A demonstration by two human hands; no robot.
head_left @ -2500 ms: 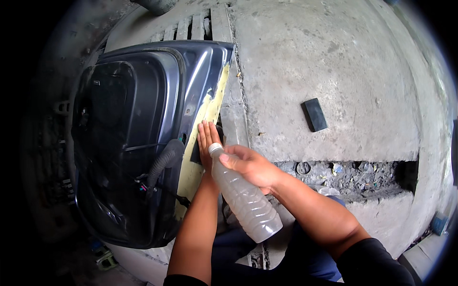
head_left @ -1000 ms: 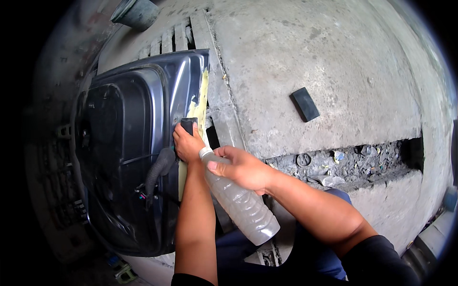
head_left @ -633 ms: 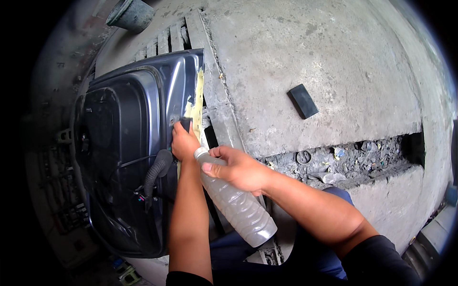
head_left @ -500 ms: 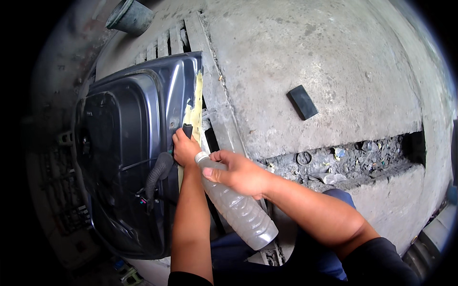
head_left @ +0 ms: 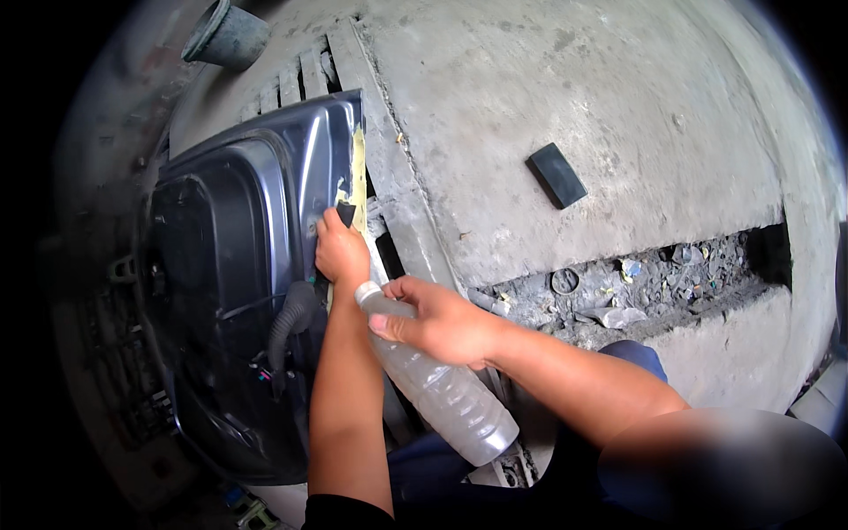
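My left hand (head_left: 343,252) is closed round a small black block (head_left: 346,214) and presses it on the edge of a dark grey car door (head_left: 291,199). Pale yellow filler (head_left: 358,163) shows along that edge, partly bare of paint. In my right hand (head_left: 437,325) is a clear ribbed plastic bottle (head_left: 446,402), tilted, its neck up beside my left wrist. The bottle's contents are hard to make out. A ribbed black rubber cable sleeve (head_left: 291,322) hangs from the door near my left forearm.
A dark rectangular block (head_left: 556,175) lies on the concrete floor (head_left: 495,106) to the right. Below it runs a trench (head_left: 609,287) with rubble and litter. A grey bucket (head_left: 231,37) stands at the far left, near floor slats (head_left: 309,75).
My left hand has slid the black block a little farther along the door edge, away from me. My right hand still holds the bottle at nearly the same tilt. The whole view has shifted slightly.
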